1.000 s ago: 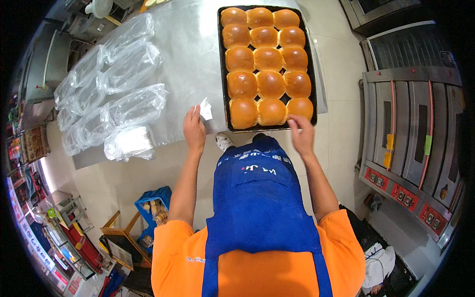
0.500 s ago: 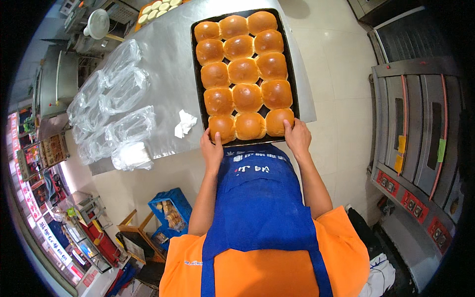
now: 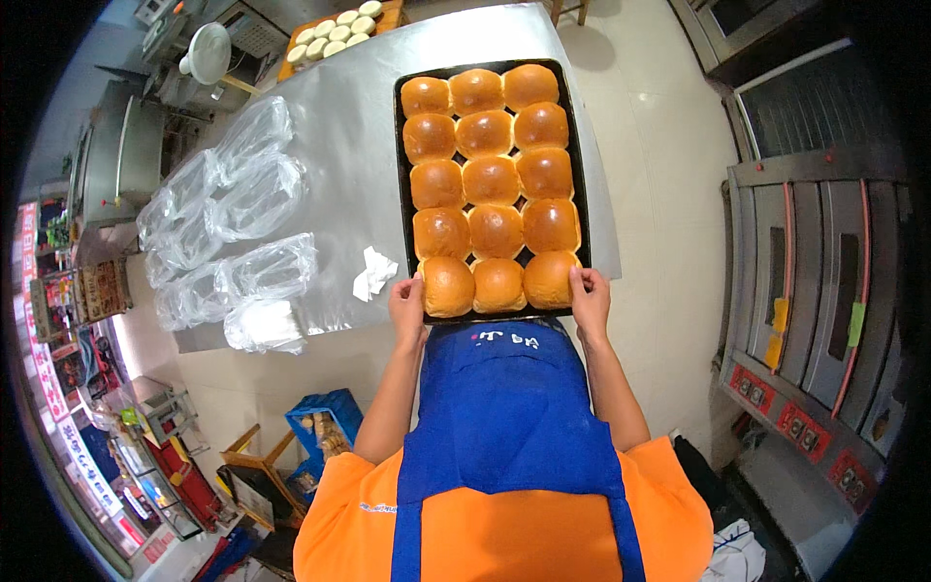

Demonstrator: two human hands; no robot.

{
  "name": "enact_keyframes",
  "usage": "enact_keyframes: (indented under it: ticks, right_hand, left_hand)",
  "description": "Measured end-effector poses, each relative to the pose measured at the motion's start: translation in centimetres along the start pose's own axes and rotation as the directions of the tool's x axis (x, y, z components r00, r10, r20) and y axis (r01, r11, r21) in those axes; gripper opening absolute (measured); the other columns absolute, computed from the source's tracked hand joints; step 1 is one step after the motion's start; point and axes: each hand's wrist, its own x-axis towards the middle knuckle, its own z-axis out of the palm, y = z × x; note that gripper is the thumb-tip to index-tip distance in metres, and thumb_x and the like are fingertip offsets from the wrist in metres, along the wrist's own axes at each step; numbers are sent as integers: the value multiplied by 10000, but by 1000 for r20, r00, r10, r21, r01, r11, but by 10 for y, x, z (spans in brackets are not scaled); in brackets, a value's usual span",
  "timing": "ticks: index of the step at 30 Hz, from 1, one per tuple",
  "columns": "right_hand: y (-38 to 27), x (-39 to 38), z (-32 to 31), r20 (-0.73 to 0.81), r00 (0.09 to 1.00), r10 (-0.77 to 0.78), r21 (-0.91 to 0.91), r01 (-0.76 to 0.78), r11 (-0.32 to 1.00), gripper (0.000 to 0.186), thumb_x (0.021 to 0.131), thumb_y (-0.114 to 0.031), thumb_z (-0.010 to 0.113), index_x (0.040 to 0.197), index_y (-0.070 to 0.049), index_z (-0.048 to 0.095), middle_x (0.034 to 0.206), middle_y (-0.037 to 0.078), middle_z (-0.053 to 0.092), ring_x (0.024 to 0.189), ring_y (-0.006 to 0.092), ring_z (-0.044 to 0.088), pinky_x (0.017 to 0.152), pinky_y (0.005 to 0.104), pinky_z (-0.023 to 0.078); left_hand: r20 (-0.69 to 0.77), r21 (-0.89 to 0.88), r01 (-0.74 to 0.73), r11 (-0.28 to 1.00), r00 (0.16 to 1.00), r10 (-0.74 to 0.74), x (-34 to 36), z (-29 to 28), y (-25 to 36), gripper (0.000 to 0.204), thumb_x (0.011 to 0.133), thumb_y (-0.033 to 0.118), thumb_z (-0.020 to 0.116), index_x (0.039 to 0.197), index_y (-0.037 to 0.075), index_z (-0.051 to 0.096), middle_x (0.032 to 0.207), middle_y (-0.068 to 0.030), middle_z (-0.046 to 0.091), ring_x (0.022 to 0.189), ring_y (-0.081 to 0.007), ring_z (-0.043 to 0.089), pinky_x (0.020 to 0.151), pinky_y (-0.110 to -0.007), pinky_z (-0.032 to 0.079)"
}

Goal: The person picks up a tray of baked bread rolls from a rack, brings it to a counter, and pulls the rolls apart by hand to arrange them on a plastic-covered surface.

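A black rectangular baking tray (image 3: 498,316) lies on the metal-topped table, filled with rows of glossy golden-brown buns (image 3: 493,180) that touch one another. At its near left corner, my left hand (image 3: 407,305) is closed on the rim, thumb and fingers pinched together. My right hand (image 3: 590,299) grips the near right corner the same way, its thumb beside the last bun. Left of the tray sits a crumpled white tissue (image 3: 374,273). The tray's underside is hidden.
Clear plastic bags (image 3: 233,204) spread over the left of the metal table (image 3: 354,165). Pale round pieces (image 3: 335,37) fill an orange board at the far end. Deck ovens (image 3: 815,301) stand at the right. A blue crate (image 3: 344,415) with packaged bread is on the floor at lower left.
The tray and table both sit lower in the picture, as the view has shifted. My thumbs have moved from over the near corner buns to the tray's edges.
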Motion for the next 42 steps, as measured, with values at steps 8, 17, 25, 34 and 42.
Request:
enact_keyframes:
  ticks: [8, 17, 25, 34, 42]
  right_hand:
    - [-78, 88, -22, 659, 726, 197, 643, -680, 353, 952, 952, -720, 548, 1468, 72, 439, 1329, 209, 580, 1232, 328, 592, 1077, 423, 465]
    - [-103, 149, 13, 835, 502, 224, 335, -789, 515, 525, 1066, -461, 530, 1370, -36, 585, 1297, 130, 683, 1197, 264, 664, 1008, 470, 563]
    - [-116, 135, 40, 619, 785, -18, 703, -544, 458, 690, 1068, -597, 419, 1379, -1, 575, 1331, 144, 662, 1211, 267, 651, 1038, 438, 530]
    - [-194, 157, 6, 497, 864, -86, 41, 76, 996, 510, 1011, -435, 674, 952, 65, 759, 835, 60, 711, 785, 114, 618, 733, 285, 501]
    - [-213, 133, 1, 671, 723, -168, 135, 104, 985, 457, 967, -260, 740, 1309, 7, 600, 1192, 68, 655, 877, 129, 660, 764, 290, 534]
  left_hand:
    - [699, -494, 676, 547, 683, -212, 60, 6, 111, 904, 969, 678, 550, 1477, -54, 398, 1481, -226, 485, 1413, -357, 441, 1159, -528, 405]
    - [741, -151, 753, 641, 515, -431, 146, 45, 127, 584, 1049, 503, 543, 1395, 33, 567, 1343, -150, 662, 1240, -303, 645, 1056, -507, 530]
    - [397, -436, 154, 887, 917, 36, 109, 70, 109, 743, 1026, 641, 485, 1283, -45, 611, 1194, -139, 710, 1085, -221, 698, 899, -379, 597]
    - [766, -402, 412, 818, 641, 54, 137, 46, 156, 924, 970, 763, 421, 1382, -54, 556, 1373, -157, 637, 1244, -258, 639, 1069, -413, 515]
    - [888, 3, 314, 949, 436, -147, 152, 44, 165, 568, 967, 256, 709, 1431, -16, 530, 1371, -135, 637, 1251, -249, 629, 1076, -408, 503]
